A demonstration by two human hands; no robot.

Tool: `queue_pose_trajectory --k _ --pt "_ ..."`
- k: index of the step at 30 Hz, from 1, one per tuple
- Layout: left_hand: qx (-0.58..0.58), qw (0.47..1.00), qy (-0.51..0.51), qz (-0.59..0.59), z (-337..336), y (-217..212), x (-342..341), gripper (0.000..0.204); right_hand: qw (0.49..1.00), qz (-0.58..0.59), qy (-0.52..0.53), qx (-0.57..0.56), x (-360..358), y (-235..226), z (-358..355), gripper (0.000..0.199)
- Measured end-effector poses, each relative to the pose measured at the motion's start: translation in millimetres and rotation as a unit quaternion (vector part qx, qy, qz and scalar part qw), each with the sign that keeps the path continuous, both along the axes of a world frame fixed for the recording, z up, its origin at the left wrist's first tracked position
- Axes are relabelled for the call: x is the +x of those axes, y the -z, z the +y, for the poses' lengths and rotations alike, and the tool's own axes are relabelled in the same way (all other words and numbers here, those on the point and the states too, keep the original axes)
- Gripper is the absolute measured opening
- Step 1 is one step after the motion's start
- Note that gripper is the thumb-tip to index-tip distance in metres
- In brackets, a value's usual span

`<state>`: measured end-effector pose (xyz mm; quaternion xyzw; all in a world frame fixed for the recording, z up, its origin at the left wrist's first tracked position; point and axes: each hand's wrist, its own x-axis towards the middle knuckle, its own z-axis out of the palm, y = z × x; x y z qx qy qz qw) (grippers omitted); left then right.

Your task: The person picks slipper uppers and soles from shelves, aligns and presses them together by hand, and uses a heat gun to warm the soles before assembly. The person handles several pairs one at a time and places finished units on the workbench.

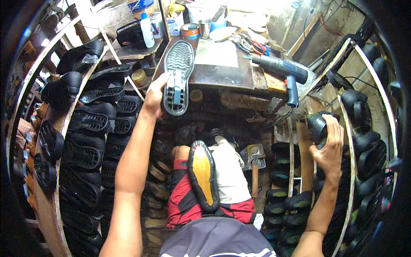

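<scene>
Up by the front edge of the workbench, my left hand point(154, 97) grips a black rubber shoe sole point(180, 60), its ridged, hollowed side facing me. Over on the right rack, my right hand point(330, 147) has its fingers curled round a black shoe point(317, 127), gripping it at the toe; the rest is partly hidden by the fingers. Across my lap lies a black shoe upper point(204, 171) turned bottom up, showing a yellow insole board with a dark rim. It touches neither hand.
Racks of black soles point(87, 120) fill the left side; black shoes point(295, 201) line the right. The workbench point(205, 79) carries a heat gun point(278, 66), pliers point(257, 47), a metal cup point(204, 29) and a white bottle point(147, 31). A wooden-handled hammer point(255, 180) stands beside my knee.
</scene>
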<state>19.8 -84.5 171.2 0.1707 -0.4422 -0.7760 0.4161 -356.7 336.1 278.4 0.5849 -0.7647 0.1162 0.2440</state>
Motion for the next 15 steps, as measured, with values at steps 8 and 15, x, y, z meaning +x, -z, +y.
queue_pose_trajectory --k 8,15 --pt "-0.013 0.991 -0.096 -0.087 -107.5 26.3 -60.5 0.029 0.923 -0.242 -0.2 -0.225 86.5 -25.9 -227.4 0.078" --pt "-0.108 0.944 -0.231 -0.211 -108.5 34.3 -69.2 0.025 0.94 -0.324 -0.102 0.018 43.5 19.7 -486.5 0.074"
